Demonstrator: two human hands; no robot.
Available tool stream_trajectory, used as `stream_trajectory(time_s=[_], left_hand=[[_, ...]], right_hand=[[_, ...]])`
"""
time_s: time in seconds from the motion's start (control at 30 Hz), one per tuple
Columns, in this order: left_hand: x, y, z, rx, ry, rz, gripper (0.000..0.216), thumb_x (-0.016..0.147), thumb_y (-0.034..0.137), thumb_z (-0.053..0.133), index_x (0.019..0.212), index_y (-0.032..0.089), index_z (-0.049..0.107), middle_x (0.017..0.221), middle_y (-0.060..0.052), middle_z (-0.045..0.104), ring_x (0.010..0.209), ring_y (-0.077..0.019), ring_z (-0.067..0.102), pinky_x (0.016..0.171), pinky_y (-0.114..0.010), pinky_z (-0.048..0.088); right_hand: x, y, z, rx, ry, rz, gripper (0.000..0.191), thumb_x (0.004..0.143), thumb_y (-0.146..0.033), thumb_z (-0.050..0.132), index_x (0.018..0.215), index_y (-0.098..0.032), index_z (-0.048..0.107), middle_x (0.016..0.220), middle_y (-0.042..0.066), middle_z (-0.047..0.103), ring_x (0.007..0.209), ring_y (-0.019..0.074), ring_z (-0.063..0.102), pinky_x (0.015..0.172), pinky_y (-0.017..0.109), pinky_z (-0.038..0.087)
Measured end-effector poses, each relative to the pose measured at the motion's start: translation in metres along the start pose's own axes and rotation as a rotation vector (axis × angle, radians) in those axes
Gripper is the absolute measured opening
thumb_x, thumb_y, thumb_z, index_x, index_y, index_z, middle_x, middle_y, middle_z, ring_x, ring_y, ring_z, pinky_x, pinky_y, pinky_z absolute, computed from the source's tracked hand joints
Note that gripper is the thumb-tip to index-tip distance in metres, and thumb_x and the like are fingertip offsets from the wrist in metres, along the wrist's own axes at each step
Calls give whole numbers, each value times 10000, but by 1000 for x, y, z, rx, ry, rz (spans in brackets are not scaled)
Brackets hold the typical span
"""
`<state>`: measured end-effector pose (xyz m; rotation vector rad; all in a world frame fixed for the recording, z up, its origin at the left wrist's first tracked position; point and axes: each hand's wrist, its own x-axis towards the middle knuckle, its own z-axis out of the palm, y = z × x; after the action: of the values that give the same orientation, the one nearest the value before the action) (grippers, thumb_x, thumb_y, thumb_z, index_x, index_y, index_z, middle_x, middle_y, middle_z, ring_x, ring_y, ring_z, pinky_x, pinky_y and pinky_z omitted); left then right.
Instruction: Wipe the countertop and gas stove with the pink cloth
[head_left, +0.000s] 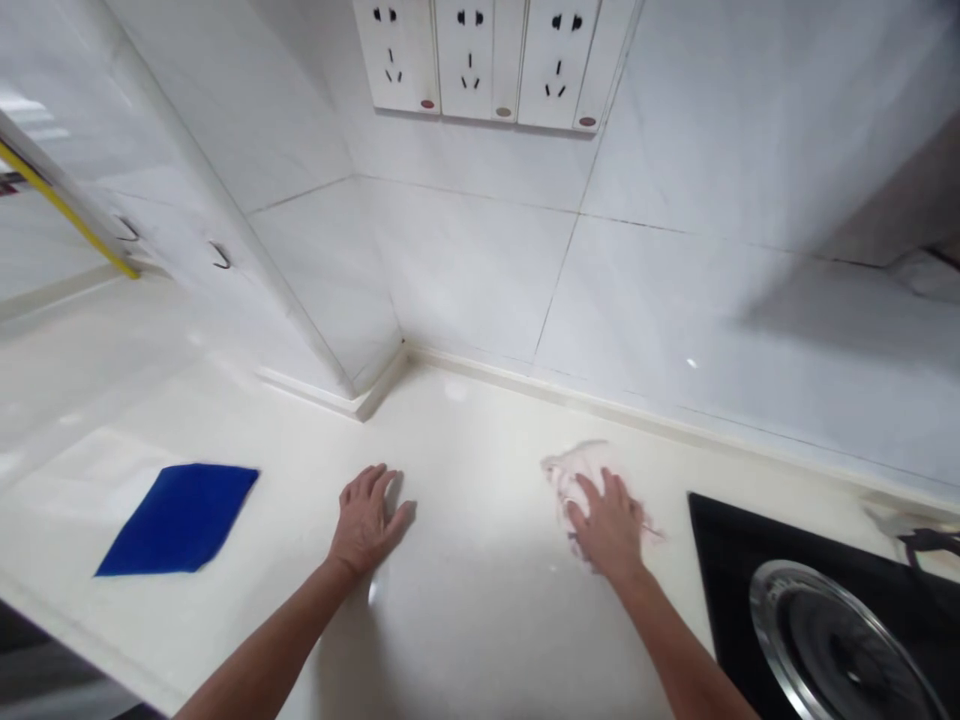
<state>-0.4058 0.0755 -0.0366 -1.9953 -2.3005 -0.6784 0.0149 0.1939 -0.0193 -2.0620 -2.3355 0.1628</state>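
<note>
Resting on the pale countertop (pixel 465 600), my left hand (pixel 367 520) has its thumb apart from its fingers and holds nothing. My right hand (pixel 609 525) presses down on a crumpled pale pink cloth (pixel 577 465), its fingers bent over the fabric. Part of the cloth is hidden beneath the palm and fingers. A flat blue cloth (pixel 180 520) lies on the counter to the left of my left hand, apart from it.
A black gas hob (pixel 727 560) with a round metal burner is right of my right hand. White tiled wall (pixel 472 260) closes off the back, with sockets (pixel 480 60) above. A wall corner (pixel 352 400) juts out at left, near hooks (pixel 219 256) and a yellow pipe (pixel 67 210).
</note>
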Motion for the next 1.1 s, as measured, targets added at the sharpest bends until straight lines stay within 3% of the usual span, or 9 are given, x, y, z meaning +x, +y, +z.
stream_trajectory(time_s=[0.07, 0.17, 0.27, 0.4, 0.57, 0.67, 0.8, 1.0, 1.1], left_hand=[[1, 1, 0, 25, -11, -5, 543, 969, 530, 540, 1372, 172, 609, 1466, -204, 596, 1433, -380, 491, 1169, -600, 395], [2, 1, 1, 52, -11, 0, 506, 967, 493, 534, 1354, 177, 614, 1448, -205, 612, 1423, -374, 502, 1158, -592, 404], [2, 0, 3, 59, 13, 5, 482, 965, 473, 535, 1340, 182, 619, 1441, -195, 621, 1410, -365, 516, 1153, -571, 411], [2, -2, 6, 62, 36, 9, 460, 966, 467, 538, 1316, 183, 632, 1422, -187, 636, 1397, -360, 529, 1149, -558, 415], [0, -1, 6, 82, 27, 17, 458, 974, 462, 532, 1315, 175, 637, 1435, -189, 629, 1396, -367, 527, 1134, -562, 425], [-2, 0, 5, 95, 23, 21, 466, 979, 460, 531, 1323, 162, 632, 1442, -190, 625, 1400, -369, 521, 1138, -564, 420], [-2, 0, 4, 90, 17, 21, 463, 976, 463, 539, 1323, 171, 635, 1450, -184, 623, 1409, -364, 516, 1139, -562, 420], [-2, -1, 2, 93, 14, 11, 452, 973, 468, 543, 1314, 189, 643, 1443, -178, 632, 1407, -356, 521, 1138, -563, 421], [-1, -1, 1, 90, 11, 8, 447, 973, 469, 551, 1320, 203, 643, 1438, -166, 638, 1398, -349, 531, 1132, -553, 430]], right_hand=[[6, 33, -2, -20, 51, 128, 561, 994, -486, 483, 1518, -307, 572, 1687, 158, 347, 1554, 388, 303, 1182, 593, 309], [18, 47, -2, 21, 101, 238, 511, 983, -486, 452, 1441, -348, 630, 1612, 157, 443, 1477, 393, 422, 1128, 612, 370], [26, 32, 3, 114, 110, 184, 466, 954, -489, 470, 1342, -362, 692, 1485, 161, 544, 1382, 380, 522, 1098, 577, 433], [35, 10, 5, 389, 159, 30, 531, 959, -539, 450, 1333, -252, 695, 1291, 190, 611, 1314, 366, 553, 1143, 512, 447], [80, -12, -21, 477, 320, 229, 542, 972, -490, 454, 1366, -180, 660, 1299, 181, 564, 1274, 345, 519, 1102, 448, 446], [120, -41, -34, 433, 337, 236, 493, 966, -426, 510, 1360, -182, 677, 1329, 181, 528, 1278, 349, 492, 1067, 452, 433], [157, -102, -34, 398, 284, 202, 495, 1005, -378, 475, 1409, -145, 641, 1307, 187, 525, 1221, 339, 510, 1049, 463, 420], [164, -194, -28, 372, 166, -81, 475, 984, -357, 610, 1452, -275, 614, 1300, 127, 563, 1217, 317, 517, 1025, 426, 410], [165, -207, -32, 379, 152, -211, 448, 1003, -319, 593, 1450, -299, 608, 1349, 126, 546, 1264, 317, 485, 1044, 422, 381]])
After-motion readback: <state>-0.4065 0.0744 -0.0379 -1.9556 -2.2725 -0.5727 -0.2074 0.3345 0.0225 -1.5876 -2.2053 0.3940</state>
